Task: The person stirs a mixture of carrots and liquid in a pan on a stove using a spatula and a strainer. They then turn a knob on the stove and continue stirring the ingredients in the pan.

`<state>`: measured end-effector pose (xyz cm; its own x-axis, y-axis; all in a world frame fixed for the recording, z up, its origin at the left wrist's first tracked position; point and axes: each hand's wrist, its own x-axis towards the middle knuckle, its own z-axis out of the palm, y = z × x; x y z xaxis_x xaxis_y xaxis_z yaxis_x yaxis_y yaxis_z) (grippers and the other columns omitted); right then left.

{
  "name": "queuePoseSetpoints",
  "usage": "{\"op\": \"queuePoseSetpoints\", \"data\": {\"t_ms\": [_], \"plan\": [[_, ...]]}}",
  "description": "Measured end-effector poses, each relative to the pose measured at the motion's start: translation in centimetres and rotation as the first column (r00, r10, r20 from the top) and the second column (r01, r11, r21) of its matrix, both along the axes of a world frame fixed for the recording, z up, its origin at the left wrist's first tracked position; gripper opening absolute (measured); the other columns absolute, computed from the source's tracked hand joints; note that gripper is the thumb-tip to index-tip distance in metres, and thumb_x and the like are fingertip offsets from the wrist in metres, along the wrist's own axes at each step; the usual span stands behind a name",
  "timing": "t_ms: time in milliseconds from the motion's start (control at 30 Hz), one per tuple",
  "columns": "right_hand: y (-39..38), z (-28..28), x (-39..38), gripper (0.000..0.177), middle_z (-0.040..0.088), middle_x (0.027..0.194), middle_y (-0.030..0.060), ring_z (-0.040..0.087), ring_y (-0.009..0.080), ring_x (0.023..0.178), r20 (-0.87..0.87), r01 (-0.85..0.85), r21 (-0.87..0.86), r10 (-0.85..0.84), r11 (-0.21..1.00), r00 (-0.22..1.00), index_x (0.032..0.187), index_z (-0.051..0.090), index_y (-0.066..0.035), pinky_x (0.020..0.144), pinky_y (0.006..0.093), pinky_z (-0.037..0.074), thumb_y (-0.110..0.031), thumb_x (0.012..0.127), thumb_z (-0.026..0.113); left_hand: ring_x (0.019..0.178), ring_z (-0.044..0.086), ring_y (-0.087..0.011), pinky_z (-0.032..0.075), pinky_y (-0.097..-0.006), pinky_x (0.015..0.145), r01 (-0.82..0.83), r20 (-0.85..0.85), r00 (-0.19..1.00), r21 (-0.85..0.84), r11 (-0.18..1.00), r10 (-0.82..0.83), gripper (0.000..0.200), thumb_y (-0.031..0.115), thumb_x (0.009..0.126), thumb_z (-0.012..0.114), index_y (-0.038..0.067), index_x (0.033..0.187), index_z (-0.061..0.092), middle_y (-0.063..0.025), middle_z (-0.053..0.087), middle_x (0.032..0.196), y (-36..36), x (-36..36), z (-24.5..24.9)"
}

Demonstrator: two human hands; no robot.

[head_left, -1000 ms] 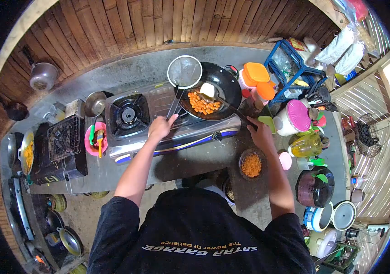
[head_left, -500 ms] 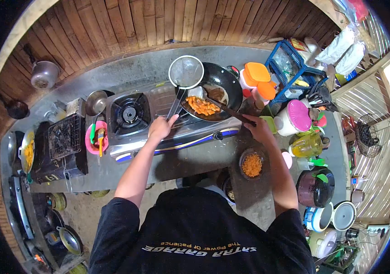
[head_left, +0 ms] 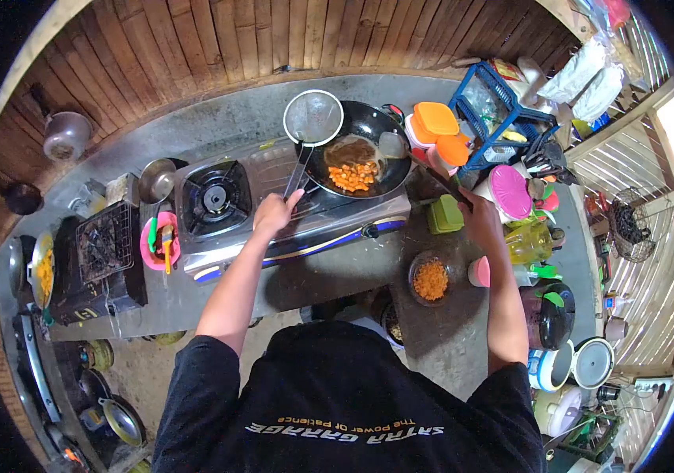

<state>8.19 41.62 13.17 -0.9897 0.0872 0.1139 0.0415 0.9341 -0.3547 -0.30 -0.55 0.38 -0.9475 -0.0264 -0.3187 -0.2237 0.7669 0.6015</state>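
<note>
My left hand is closed around the handle of a round mesh strainer, whose basket hangs over the left rim of a black wok. In my right hand is the dark handle of a spatula. Its pale blade is at the right inside of the wok, over the brown oil. Orange chopped food pieces lie in the wok's near part. The wok sits on the right side of a steel gas stove.
Left of the wok is a bare burner, then a pink bowl with brushes. A bowl of orange shreds stands near the counter edge. Orange-lidded tubs, a green container and a blue rack crowd the right.
My right hand has moved right and the spatula blade has gone from the food to the wok's right side. The heaped food now lies spread out. My left hand keeps holding the strainer.
</note>
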Motion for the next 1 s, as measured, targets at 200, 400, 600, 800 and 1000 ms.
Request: {"op": "queuePoseSetpoints", "data": {"t_ms": [200,400,600,800,1000], "plan": [[-1.9,-2.5,-2.0,0.034,0.067,0.097,0.0273,0.065,0.0437,0.091,0.029,-0.053,0.036,0.052,0.998,0.998,0.119,0.065,-0.008,0.080,0.0512,0.051,-0.023,0.089,0.063,0.086,0.068,-0.0403,0.050,-0.0474,0.082,-0.024,-0.028,0.999,0.029,0.999,0.024,0.077,0.075,0.085,0.049,0.003,0.076,0.074,-0.0248,0.069,0.081,0.8,-1.6,-1.8],[-1.4,-5.4,-2.9,0.035,0.068,0.103,0.0240,0.064,0.0426,0.099,0.067,-0.129,-0.144,0.140,0.981,0.988,0.122,0.066,-0.011,0.085,0.0495,0.050,-0.024,0.089,0.064,0.087,0.069,-0.0392,0.050,-0.0467,0.082,-0.039,-0.038,0.998,0.016,0.999,0.039,0.078,0.077,0.085,0.047,0.004,0.077,0.075,-0.0236,0.070,0.081,0.9,-2.0,-1.3],[-2.8,2.2,0.8,0.038,0.068,0.095,0.0179,0.066,0.0351,0.088,0.045,-0.131,-0.032,0.133,0.991,0.990,0.124,0.066,-0.016,0.079,0.0422,0.050,-0.011,0.087,0.066,0.095,0.068,-0.0396,0.050,-0.0481,0.085,-0.020,0.010,1.000,-0.040,0.999,0.021,0.077,0.076,0.085,0.046,0.005,0.082,0.075,-0.0243,0.070,0.090,0.2,-2.5,-0.9],[-3.0,6.1,3.6,0.043,0.064,0.098,0.0123,0.065,0.0325,0.085,-0.007,-0.233,0.206,0.240,0.950,0.971,0.121,0.068,-0.022,0.075,0.0412,0.054,-0.007,0.082,0.064,0.096,0.068,-0.0378,0.051,-0.0467,0.086,-0.037,0.034,0.999,-0.072,0.997,0.040,0.072,0.076,0.085,0.047,0.009,0.080,0.076,-0.0235,0.071,0.091,-0.4,-2.3,0.2],[-5.0,2.1,2.4,0.038,0.059,0.091,0.0101,0.064,0.0303,0.077,-0.080,-0.280,0.348,0.326,0.895,0.942,0.120,0.069,-0.021,0.067,0.0408,0.053,-0.008,0.086,0.060,0.095,0.069,-0.0368,0.051,-0.0454,0.085,-0.040,0.018,0.999,-0.046,0.998,0.041,0.071,0.075,0.085,0.049,0.009,0.078,0.076,-0.0219,0.071,0.090,-0.9,-2.2,-0.5]]}}
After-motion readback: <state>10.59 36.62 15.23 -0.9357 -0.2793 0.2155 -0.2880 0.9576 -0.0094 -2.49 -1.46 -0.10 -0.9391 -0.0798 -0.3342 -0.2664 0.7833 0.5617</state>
